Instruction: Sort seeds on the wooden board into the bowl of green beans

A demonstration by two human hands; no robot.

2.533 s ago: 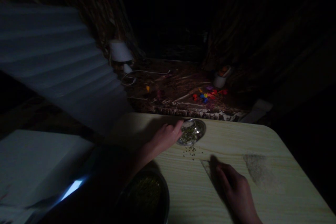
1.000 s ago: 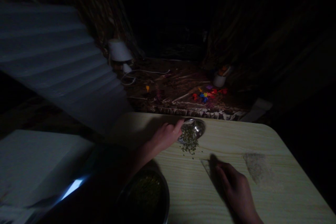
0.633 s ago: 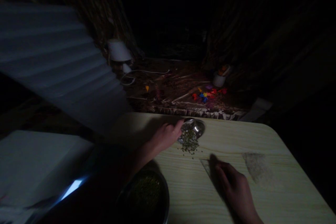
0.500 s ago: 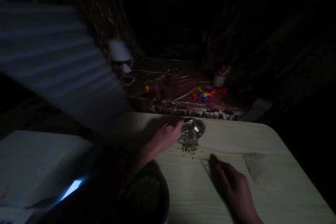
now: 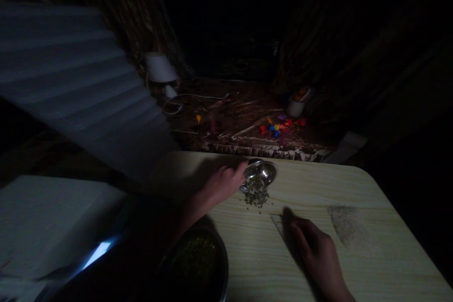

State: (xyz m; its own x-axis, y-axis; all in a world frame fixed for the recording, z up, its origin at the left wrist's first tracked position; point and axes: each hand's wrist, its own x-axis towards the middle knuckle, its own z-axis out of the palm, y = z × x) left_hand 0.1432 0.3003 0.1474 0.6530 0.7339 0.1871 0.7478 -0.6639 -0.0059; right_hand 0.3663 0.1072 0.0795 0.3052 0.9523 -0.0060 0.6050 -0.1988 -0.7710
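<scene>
My left hand (image 5: 226,180) reaches across the table and grips the near-left side of a small shiny metal bowl (image 5: 269,172). The bowl lies tipped, its mouth facing me. Small green bits like mung beans (image 5: 256,193) lie in its mouth and spread onto the wood in front. My right hand (image 5: 316,245) is low over the table, fingers curled round a thin flat piece (image 5: 277,222) with a pale edge; its kind is hard to make out in the dark. Below my left forearm stands a larger dark pot (image 5: 225,257) holding more green bits.
A grey smudged patch (image 5: 348,226) marks the pale wooden table (image 5: 382,264) at right. Beyond its far edge, a patterned cloth surface carries a white lamp (image 5: 161,68), a cable, colourful small pieces (image 5: 278,128) and a white cup (image 5: 295,107). A pale pleated panel (image 5: 78,80) stands left.
Almost nothing differs. Both hands keep their places, and the tipped bowl and the green bits look the same.
</scene>
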